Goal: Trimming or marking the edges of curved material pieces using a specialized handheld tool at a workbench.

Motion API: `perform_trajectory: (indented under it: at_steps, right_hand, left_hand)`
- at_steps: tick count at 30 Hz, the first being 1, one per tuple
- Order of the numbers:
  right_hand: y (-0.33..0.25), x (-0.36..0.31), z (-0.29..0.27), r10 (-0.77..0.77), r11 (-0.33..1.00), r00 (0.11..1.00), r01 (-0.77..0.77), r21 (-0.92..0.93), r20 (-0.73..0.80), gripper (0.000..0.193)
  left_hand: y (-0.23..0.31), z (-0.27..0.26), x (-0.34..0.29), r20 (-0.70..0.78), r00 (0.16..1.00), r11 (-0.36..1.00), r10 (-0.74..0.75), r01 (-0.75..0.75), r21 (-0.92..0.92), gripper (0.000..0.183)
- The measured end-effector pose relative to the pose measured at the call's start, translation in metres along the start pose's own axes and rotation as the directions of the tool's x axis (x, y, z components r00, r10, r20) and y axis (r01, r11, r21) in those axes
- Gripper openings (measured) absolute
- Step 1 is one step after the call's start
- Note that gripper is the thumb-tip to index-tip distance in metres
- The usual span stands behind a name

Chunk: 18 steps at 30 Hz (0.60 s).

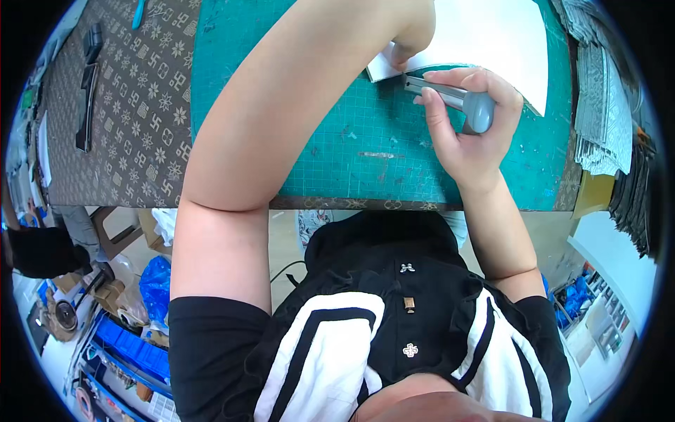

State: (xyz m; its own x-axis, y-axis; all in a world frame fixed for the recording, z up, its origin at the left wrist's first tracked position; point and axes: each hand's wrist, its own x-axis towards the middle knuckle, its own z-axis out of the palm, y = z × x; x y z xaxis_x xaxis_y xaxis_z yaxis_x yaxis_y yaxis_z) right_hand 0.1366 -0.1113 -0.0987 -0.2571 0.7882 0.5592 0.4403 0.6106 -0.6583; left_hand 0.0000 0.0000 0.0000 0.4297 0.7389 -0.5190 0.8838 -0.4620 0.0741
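My right hand [470,123] grips a grey utility knife [457,100] with its tip against the edge of a white sheet [485,35] lying on the green cutting mat [351,141]. My left arm reaches across the mat, and my left hand [411,39] presses its fingers down on the near corner of the white sheet, just beyond the knife tip. The blade itself is hidden between my fingers and the sheet's edge.
A patterned brown tablecloth [133,105] covers the table left of the mat, with a black tool [88,91] and a teal pen [138,13] on it. Stacks of grey sheets [605,105] lie at the right. Blue crates [130,348] and clutter stand on the floor at lower left.
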Motion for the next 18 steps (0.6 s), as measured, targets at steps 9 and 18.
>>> perform_trajectory:
  at_steps: [9,18]
  right_hand:
    - [-0.001,0.001,-0.001,-0.016,1.000,1.000,0.017,-0.019,0.022,0.049]
    - [0.001,0.000,0.000,-0.010,1.000,1.000,0.011,-0.024,0.030,0.049]
  left_hand:
    - [-0.003,0.008,0.010,-0.022,1.000,1.000,-0.004,0.004,-0.018,0.099]
    - [0.001,-0.001,-0.002,-0.005,1.000,1.000,0.007,-0.007,-0.015,0.099]
